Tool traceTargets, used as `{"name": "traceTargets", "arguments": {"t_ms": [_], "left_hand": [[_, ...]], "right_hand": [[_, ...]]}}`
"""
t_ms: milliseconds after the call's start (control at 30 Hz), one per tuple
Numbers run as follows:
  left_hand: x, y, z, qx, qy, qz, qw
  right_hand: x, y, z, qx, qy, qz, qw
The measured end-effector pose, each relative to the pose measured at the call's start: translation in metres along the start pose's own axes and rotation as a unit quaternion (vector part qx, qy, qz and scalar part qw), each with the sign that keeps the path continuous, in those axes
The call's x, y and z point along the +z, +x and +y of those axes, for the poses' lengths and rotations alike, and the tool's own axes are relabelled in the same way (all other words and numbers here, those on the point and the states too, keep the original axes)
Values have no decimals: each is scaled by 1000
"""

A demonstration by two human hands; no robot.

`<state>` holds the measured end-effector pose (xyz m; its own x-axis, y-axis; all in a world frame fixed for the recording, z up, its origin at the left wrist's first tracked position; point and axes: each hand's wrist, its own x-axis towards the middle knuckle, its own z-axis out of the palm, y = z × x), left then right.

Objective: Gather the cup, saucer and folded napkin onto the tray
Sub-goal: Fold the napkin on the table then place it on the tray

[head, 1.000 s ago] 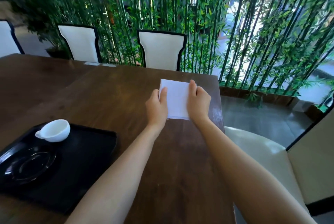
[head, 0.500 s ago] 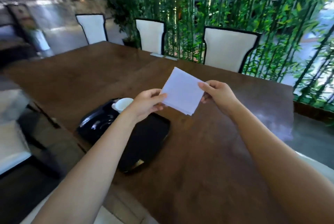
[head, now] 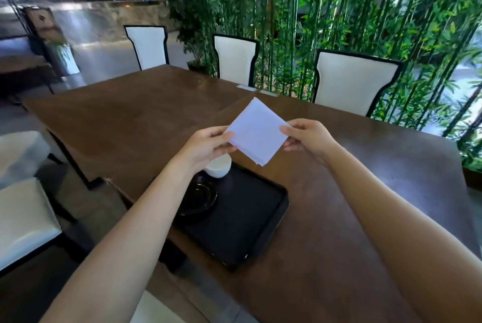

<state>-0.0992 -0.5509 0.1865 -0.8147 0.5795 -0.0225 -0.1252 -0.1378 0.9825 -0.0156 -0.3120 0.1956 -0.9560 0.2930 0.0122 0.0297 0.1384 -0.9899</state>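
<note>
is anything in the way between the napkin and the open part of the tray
Nothing visible blocks it. The folded napkin is held above the table by the left hand and right hand. On the tray, the cup and saucer sit at its left end, leaving the right side bare.

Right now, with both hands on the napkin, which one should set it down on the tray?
Probably the left hand. It pinches the napkin directly above the tray, near the cup and saucer. The right hand sits off the tray's right side, so it would reach across.
</note>
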Motion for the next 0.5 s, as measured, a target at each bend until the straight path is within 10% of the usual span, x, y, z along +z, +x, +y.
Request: {"name": "traceTargets", "arguments": {"t_ms": [500], "left_hand": [[-43,2,-163,-240,15,187,952]], "right_hand": [[84,29,143,288,-162,51,942]]}}
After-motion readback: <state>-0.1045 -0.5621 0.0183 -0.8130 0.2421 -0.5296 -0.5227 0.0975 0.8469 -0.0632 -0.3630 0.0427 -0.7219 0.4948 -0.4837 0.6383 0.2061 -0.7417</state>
